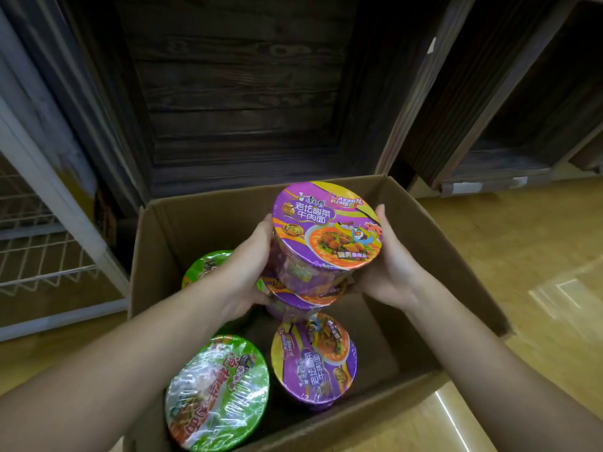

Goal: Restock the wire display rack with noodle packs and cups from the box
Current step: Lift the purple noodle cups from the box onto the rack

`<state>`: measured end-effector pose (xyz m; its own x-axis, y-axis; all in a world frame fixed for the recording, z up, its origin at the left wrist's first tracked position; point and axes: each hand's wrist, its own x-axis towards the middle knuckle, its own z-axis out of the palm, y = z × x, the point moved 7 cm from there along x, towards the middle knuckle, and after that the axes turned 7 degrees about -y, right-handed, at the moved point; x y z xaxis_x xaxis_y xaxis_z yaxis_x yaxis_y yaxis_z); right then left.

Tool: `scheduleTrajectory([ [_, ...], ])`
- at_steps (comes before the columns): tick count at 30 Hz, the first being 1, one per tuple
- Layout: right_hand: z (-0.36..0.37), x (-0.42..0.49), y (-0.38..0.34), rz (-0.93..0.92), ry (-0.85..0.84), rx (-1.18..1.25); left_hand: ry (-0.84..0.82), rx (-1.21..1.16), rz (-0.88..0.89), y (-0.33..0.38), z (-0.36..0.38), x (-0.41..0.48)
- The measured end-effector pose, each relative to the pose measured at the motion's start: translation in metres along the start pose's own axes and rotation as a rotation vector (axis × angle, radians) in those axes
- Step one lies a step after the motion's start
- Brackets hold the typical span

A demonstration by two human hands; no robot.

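In the middle of the frame the left hand [241, 282] and the right hand [391, 269] clasp a pair of stacked cups [326, 236] from opposite sides. The left fingers wrap the walls and the right cradles the far side. This is probably so the upper purple tub cannot slide off the lower one. The pair sits above the open cardboard box [456, 249]. Lower in the frame the box holds a green cup [217, 393], a purple cup [313, 357] and a second green cup [200, 267], half hidden behind the left hand. The wire rack [42, 252] stands at the left edge.
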<state>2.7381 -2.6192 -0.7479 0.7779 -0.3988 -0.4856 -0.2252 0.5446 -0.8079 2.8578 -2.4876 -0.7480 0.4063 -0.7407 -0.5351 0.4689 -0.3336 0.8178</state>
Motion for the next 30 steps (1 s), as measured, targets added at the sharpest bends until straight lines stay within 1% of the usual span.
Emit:
scheduleTrajectory([
  [3,-0.003,0.002,0.005,-0.008,0.069,-0.012,0.005,-0.018,-0.004,-0.002,0.005,0.001],
  [8,0.002,0.001,0.003,-0.067,0.113,-0.004,0.047,-0.005,-0.01,-0.002,0.004,0.001],
  [14,0.008,0.003,-0.012,-0.211,0.147,0.025,0.102,0.014,0.105,0.019,-0.001,0.005],
  [17,0.024,-0.011,-0.023,-0.234,0.193,0.068,0.142,-0.014,0.125,0.037,-0.002,-0.01],
  [20,0.05,-0.037,-0.037,-0.222,0.213,0.089,0.148,-0.048,0.09,0.058,-0.002,-0.04],
  [24,0.093,-0.082,-0.067,-0.145,0.135,0.11,0.187,-0.065,0.078,0.093,-0.011,-0.103],
  [26,0.122,-0.109,-0.086,-0.094,0.117,0.118,0.206,-0.108,0.048,0.112,-0.014,-0.142],
  [28,0.153,-0.134,-0.105,-0.046,0.107,0.131,0.22,-0.102,0.02,0.138,-0.017,-0.185],
  [30,0.188,-0.158,-0.125,0.008,0.078,0.145,0.285,-0.134,0.021,0.166,-0.027,-0.231],
])
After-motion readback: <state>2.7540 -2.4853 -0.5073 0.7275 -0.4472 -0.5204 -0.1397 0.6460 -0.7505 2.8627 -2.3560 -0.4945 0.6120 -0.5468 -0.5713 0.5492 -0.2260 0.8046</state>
